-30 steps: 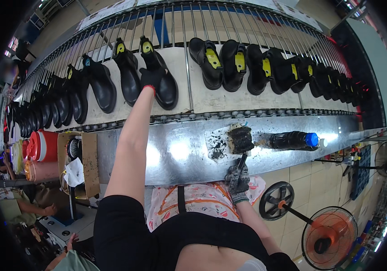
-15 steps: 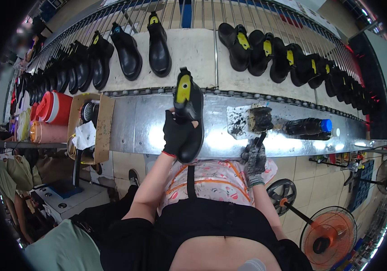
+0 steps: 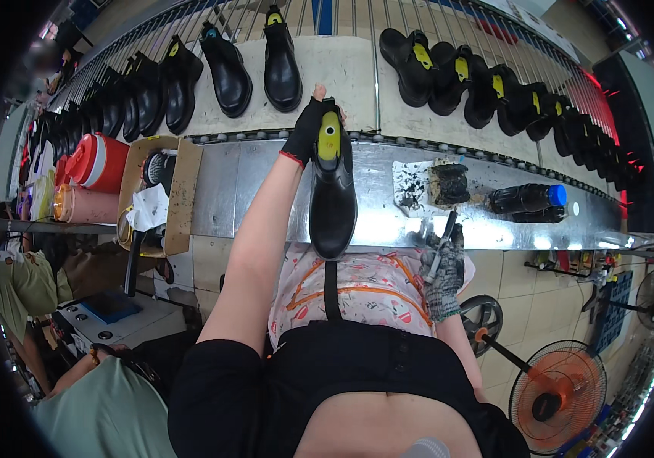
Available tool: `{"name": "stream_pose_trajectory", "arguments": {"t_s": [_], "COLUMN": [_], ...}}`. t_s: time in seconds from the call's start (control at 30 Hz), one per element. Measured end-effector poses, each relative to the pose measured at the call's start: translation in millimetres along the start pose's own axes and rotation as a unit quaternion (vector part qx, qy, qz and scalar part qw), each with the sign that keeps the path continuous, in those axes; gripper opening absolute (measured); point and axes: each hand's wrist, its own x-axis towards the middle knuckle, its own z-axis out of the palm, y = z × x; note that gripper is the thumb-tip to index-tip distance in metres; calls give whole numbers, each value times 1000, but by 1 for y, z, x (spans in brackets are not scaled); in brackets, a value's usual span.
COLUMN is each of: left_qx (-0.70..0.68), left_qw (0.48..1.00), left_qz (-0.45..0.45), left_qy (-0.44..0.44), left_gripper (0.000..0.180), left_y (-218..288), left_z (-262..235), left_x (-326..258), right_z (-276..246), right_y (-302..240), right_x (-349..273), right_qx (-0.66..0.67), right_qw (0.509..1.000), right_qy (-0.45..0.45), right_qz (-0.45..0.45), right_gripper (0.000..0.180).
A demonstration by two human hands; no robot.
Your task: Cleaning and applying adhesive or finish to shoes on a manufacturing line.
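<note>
Left hand [image 3: 308, 130], gloved, clamped on black boot [image 3: 332, 191] held over steel tabletop [image 3: 243, 191]. Right hand [image 3: 443, 263], gloved, closed around a brush [image 3: 443, 244] near the tabletop's near edge.

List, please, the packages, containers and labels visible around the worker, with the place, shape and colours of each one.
Cardboard box: left end of the metal bench, open, brown.
Red jug: left of the box, round, white lid.
Dark bottle: lying on the bench at right, blue cap.
Yellow label: inside the black boot held by the left hand.
</note>
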Motion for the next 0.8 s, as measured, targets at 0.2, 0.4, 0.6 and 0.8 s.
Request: {"name": "stream_pose_trajectory", "arguments": {"t_s": [0.2, 0.4, 0.6, 0.8], "left_qx": [-69, -7, 43, 55], "left_qw": [972, 896, 865, 849], "left_qz": [177, 369, 358, 346], "left_qy": [-139, -247, -348, -395], "left_gripper": [80, 88, 92, 92], "left_y": [23, 74, 84, 81], "left_z": [23, 62, 88, 98], "left_x": [-28, -63, -77, -76], "right_z": [-1, -7, 10, 45], "right_y": [-3, -13, -101, -180], "right_x": [4, -12, -33, -50], "right_qx": [64, 67, 31, -586], "right_qw": [996, 997, 945, 612], "right_qy": [48, -36, -324, -354], "right_qz": [-36, 23, -17, -395], "right_gripper": [35, 18, 65, 51]}}
